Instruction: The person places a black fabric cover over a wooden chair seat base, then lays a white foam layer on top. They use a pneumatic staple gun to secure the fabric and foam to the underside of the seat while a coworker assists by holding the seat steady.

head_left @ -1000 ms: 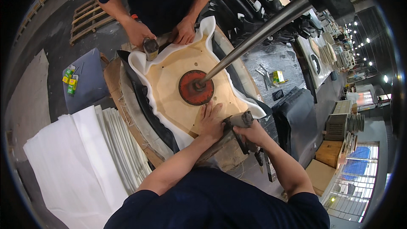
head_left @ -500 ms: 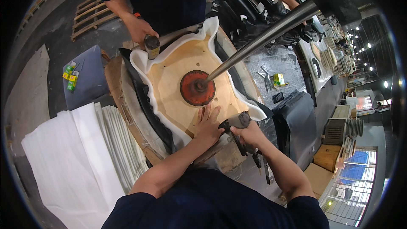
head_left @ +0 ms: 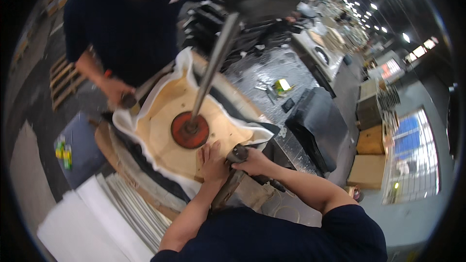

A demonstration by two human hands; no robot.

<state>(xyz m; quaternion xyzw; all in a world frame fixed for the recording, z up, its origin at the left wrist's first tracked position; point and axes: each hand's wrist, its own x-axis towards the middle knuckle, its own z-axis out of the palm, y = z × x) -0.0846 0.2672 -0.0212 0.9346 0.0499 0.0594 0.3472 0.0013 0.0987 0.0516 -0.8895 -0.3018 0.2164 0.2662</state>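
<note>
A pale plywood panel (head_left: 153, 126) lies framed by white padding (head_left: 124, 122) and black cover material. A red round disc (head_left: 180, 135) on a slanting metal rod (head_left: 211, 68) bears on its middle. My left hand (head_left: 213, 164) rests with fingers spread on the near part of the panel, just below the disc. In my right hand (head_left: 256, 162) is a staple gun (head_left: 238, 154), its head near the panel's near right edge. Across from me, a co-worker's hand (head_left: 116, 90) holds a dark tool (head_left: 128, 100) at the far left corner.
White sheets (head_left: 92, 218) are stacked at the lower left, beside a blue-grey pad (head_left: 80, 153) with small yellow-green boxes. On the right, a wrapped table (head_left: 272, 68) carries another small box and a dark stack (head_left: 320, 126). Cardboard boxes (head_left: 366, 171) stand farther right.
My view has swung to the right and tilted up, so the panel sits lower and more to the left. My left hand stays on the panel; the staple gun stays in my right.
</note>
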